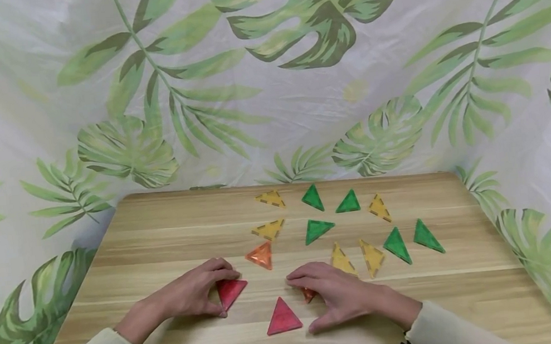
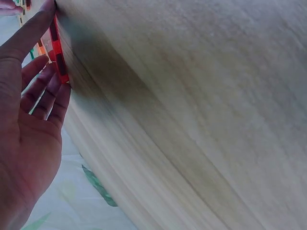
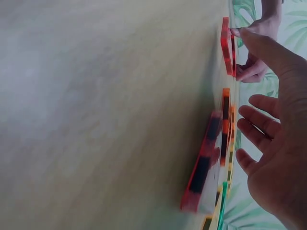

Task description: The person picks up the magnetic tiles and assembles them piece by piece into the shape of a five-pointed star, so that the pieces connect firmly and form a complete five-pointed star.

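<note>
In the head view, my left hand (image 1: 192, 291) pinches a red triangular tile (image 1: 231, 292) between thumb and fingers, at its left side. The left wrist view has this tile (image 2: 58, 52) edge-on, with thumb and fingertips of my left hand (image 2: 36, 129) at its ends. Another red triangle (image 1: 283, 317) lies flat between the hands. My right hand (image 1: 341, 294) is spread over an orange-red tile (image 1: 309, 294), mostly hidden beneath it. The right wrist view shows my right hand (image 3: 278, 129) with fingers apart, holding nothing.
An orange triangle (image 1: 261, 256) lies beyond the hands. Several green triangles (image 1: 318, 230) and yellow triangles (image 1: 372, 257) are scattered over the middle and right of the wooden table (image 1: 160, 223). A leaf-patterned cloth (image 1: 230, 120) hangs behind the table.
</note>
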The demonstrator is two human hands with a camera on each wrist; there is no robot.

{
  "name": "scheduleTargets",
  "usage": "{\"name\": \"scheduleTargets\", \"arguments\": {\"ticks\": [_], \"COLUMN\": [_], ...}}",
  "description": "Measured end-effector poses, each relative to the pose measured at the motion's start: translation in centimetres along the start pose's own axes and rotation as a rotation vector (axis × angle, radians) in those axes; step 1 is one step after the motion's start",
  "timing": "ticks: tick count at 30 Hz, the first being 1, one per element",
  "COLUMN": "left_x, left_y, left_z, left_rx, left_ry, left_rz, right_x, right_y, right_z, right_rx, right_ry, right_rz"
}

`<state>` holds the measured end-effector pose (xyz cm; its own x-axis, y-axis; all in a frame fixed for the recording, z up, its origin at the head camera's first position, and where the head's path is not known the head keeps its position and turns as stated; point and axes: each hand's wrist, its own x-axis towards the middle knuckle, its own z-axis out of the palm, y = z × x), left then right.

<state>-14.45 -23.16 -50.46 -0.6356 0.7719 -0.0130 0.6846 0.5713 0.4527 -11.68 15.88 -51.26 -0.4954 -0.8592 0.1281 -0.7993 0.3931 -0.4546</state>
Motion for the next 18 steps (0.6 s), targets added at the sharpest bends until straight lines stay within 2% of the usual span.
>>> {"name": "scheduleTargets", "arguments": {"ticks": [10,18], "left_x": [0.1,0.1], "left_y": [0.1,0.1], "left_z": [-0.2,0.0], "left_rx": [-0.025,-0.039], "left_ry": [-0.04,-0.018], "left_rz": [-0.031,-0.025], "right_x": [1.8,2.8], "right_y": [-0.3,-0.5], "right_z": [0.8,1.2], "right_rx": [0.013,-0.02], "right_ry": [-0.055,-0.089], "right_rz": [-0.063,-0.106]}}
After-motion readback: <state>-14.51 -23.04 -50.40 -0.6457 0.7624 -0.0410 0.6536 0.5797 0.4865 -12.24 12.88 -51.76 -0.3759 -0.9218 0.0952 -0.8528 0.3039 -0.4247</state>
